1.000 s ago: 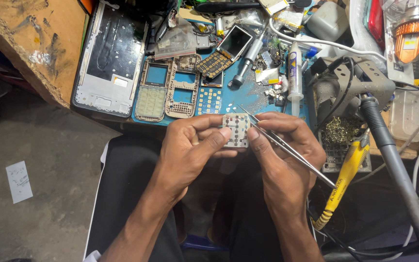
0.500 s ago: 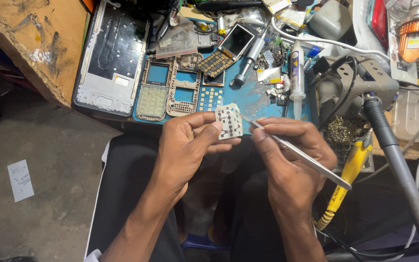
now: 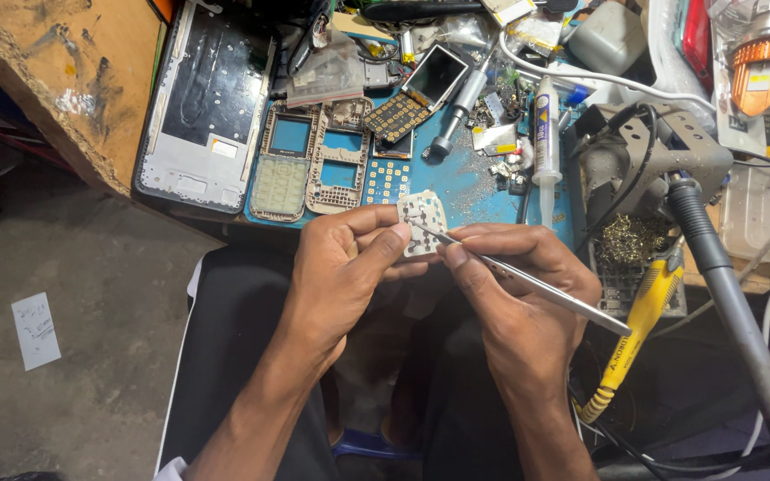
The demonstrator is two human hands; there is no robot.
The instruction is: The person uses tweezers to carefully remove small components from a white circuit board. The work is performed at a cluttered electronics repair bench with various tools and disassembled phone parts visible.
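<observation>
The left hand [image 3: 349, 267] pinches a small white keypad sheet [image 3: 422, 223] between thumb and fingers, holding it up just over the near edge of the table [image 3: 474, 191], its face tilted toward the camera. The right hand [image 3: 514, 294] is closed around a pair of slim metal tweezers [image 3: 528, 283], gripped like a pen, and their tip touches the face of the keypad sheet near its middle. Both hands hover above the person's lap, close together, the thumbs almost meeting. On the blue table top behind them lie two phone keypad frames [image 3: 309, 169] side by side, a larger phone back housing [image 3: 207, 111] to their left, a small circuit board [image 3: 394, 116] and a white syringe-shaped tube [image 3: 544, 134]. To the right a yellow-handled soldering iron [image 3: 639, 325] hangs down beside a grey stand [image 3: 661, 156].
</observation>
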